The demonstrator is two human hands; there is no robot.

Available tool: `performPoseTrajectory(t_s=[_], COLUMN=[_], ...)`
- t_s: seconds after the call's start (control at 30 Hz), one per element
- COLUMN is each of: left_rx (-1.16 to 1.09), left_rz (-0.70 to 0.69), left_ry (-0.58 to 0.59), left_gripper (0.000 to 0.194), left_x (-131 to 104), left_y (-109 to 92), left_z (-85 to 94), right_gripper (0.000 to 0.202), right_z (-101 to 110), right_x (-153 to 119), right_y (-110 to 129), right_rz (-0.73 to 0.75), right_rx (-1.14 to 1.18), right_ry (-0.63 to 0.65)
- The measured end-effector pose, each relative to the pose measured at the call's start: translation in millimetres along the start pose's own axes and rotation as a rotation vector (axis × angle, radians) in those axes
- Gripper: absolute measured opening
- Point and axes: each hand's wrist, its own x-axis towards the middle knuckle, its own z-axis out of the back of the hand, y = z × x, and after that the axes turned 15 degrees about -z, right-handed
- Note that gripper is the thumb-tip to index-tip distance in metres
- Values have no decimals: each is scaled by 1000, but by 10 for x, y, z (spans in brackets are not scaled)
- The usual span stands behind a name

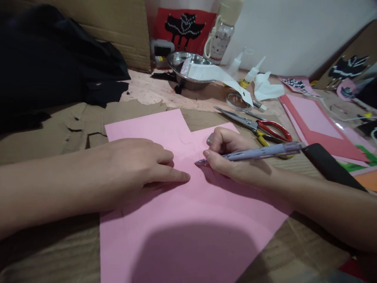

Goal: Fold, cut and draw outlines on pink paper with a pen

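Head view, mid-frame: the right hand (235, 143) pinched a pen (256, 152); the left hand (137, 161), loosely spread, touched pink paper (182, 204), which light pressure might have let slip.

Pink paper (165, 204), translucent lavender-blue pen (255, 152), silver scissors (246, 120) with red and yellow handles (287, 134), brown cardboard (141, 114), black cloth (59, 59), red card (198, 44) with a black motif (173, 26) dotted in white, silver bowl (191, 82), clear bottle (220, 43) patterned with small red marks

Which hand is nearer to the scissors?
Right: the right hand is just this side of the scissors; the left hand rests farther left on the pink paper.
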Motion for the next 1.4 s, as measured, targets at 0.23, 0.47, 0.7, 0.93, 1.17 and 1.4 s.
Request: performPoseTrajectory(t_s=[0.23,0.47,0.7,0.93,1.17,1.4], left_rx=[-14,-26,-23,-42,-54,-58], left_rz=[-15,26,17,50,46,38], left_ry=[-14,-2,16,23,12,9], left_gripper=[63,59,66,59,65,63], left_x=[-6,27,12,29,20,39], left_y=[-18,-18,-20,-31,-22,-30], left_z=[6,34,45,59,41,48], right_gripper=[29,30,31,30,31,32], right_z=[7,18,-24,26,17,24], right_x=[4,7,-7,18,20,8], right_y=[-15,-48,16,-61,-49,-32], right_rz=[-17,-32,-22,-22,7,2], right_rx=[20,50,37,52,32,34], right_ry=[36,69,17,109,55,95])
